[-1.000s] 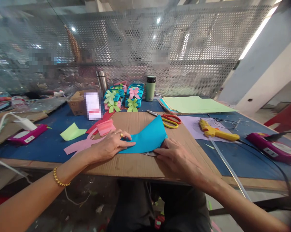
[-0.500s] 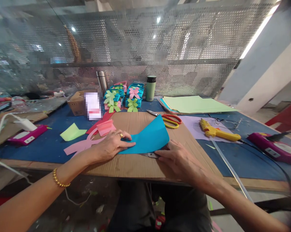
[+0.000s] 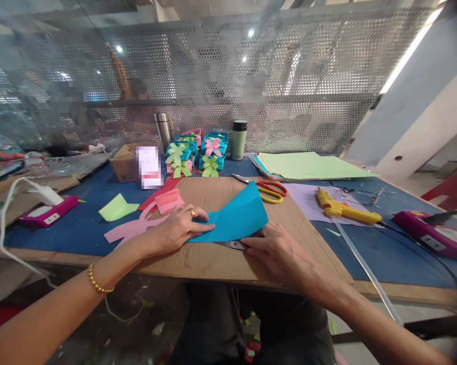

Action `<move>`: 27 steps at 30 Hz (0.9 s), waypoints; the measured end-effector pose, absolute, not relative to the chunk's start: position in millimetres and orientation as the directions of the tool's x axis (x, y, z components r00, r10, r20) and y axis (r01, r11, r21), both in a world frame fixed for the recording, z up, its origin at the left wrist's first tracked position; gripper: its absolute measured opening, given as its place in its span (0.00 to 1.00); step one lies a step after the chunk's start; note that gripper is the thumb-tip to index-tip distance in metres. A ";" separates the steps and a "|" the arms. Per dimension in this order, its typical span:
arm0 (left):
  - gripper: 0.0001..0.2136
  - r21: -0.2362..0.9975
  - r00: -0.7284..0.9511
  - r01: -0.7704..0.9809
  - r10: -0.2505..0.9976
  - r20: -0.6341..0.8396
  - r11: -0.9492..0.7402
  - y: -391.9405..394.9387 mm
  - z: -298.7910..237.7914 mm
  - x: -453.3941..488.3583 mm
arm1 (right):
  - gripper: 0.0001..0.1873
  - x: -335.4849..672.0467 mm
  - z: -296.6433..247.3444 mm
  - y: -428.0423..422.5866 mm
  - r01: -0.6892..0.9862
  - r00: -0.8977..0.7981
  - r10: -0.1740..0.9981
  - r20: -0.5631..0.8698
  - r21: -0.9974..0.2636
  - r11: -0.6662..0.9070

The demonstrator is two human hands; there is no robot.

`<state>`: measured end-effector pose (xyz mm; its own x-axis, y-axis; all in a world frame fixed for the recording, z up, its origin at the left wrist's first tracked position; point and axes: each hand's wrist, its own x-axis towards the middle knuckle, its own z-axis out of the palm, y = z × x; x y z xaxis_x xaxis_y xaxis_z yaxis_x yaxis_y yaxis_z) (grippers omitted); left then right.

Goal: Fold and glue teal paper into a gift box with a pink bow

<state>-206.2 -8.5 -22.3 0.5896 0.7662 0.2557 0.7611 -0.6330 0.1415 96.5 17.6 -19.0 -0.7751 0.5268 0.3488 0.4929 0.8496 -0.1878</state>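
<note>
A sheet of blue paper (image 3: pixel 239 215) lies over the brown cardboard (image 3: pixel 205 261), its right end curling up. My left hand (image 3: pixel 179 225) grips the sheet's left end against the cardboard, index finger stretched along it. Under its lower edge, metal scissors (image 3: pixel 235 245) show their blade and pivot. My right hand (image 3: pixel 276 248) is closed around these scissors at the sheet's lower right; their handles are hidden in the palm. Pink paper cutouts (image 3: pixel 127 231) and a folded coral paper piece (image 3: pixel 167 201) lie next to my left hand.
Scissors with red and yellow handles (image 3: pixel 270 192) lie behind the blue sheet. On the right are a yellow glue gun (image 3: pixel 333 205) and a purple power strip (image 3: pixel 435 233). Paper flower boxes (image 3: pixel 209 165), a green tumbler (image 3: pixel 238 142) and stacked paper sheets (image 3: pixel 312 166) stand behind.
The view has shifted a little, moving the scene slightly to the right. Both hands, the blue paper and the scissors keep nearly the same positions relative to each other.
</note>
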 end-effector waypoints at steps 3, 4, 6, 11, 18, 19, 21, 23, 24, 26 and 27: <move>0.17 0.154 0.590 0.758 0.767 0.252 -0.634 -8.5 -21.4 -205.8 | 0.15 97.3 -19.8 18.1 0.503 -0.766 0.543 0.342 -0.206 0.839; 0.17 0.155 0.591 0.757 0.766 0.252 -0.635 -8.4 -21.3 -205.8 | 0.15 96.3 -19.4 18.0 0.507 -0.765 0.548 0.339 -0.210 0.836; 0.17 0.153 0.589 0.760 0.769 0.250 -0.632 -8.2 -21.1 -205.9 | 0.15 92.3 -17.7 17.4 0.515 -0.762 0.555 0.333 -0.208 0.832; 0.20 0.130 0.585 0.774 0.778 0.230 -0.620 -7.6 -21.4 -207.0 | 0.14 80.7 -13.9 16.3 0.496 -0.778 0.537 0.326 -0.205 0.843; 0.20 0.133 0.595 0.765 0.771 0.229 -0.630 -7.7 -20.2 -207.5 | 0.15 86.7 -17.4 15.7 0.493 -0.771 0.538 0.341 -0.215 0.843; 0.20 0.133 0.596 0.765 0.770 0.225 -0.631 -7.9 -19.8 -207.3 | 0.15 87.9 -17.5 15.3 0.495 -0.769 0.541 0.341 -0.217 0.841; 0.21 0.132 0.596 0.766 0.772 0.220 -0.629 -8.2 -19.0 -206.9 | 0.15 88.6 -17.1 14.7 0.499 -0.766 0.546 0.338 -0.223 0.837; 0.20 0.133 0.593 0.769 0.775 0.218 -0.625 -8.5 -18.0 -206.3 | 0.15 86.8 -16.3 14.3 0.505 -0.765 0.552 0.330 -0.224 0.834; 0.20 0.135 0.592 0.769 0.777 0.215 -0.624 -8.6 -17.6 -206.1 | 0.15 85.2 -15.9 14.2 0.507 -0.766 0.554 0.326 -0.222 0.833; 0.20 0.137 0.591 0.771 0.779 0.208 -0.622 -8.7 -17.3 -206.0 | 0.14 81.1 -15.3 14.1 0.513 -0.768 0.555 0.320 -0.213 0.832; 0.20 0.137 0.591 0.772 0.780 0.207 -0.621 -8.7 -17.4 -206.2 | 0.14 78.9 -15.2 14.0 0.513 -0.769 0.553 0.321 -0.207 0.833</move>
<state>-206.2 -8.7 -17.4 0.5906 0.7799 0.2072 0.7718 -0.6209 0.1371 78.9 14.0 -15.2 -0.7685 0.5535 0.3210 0.5132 0.8328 -0.2073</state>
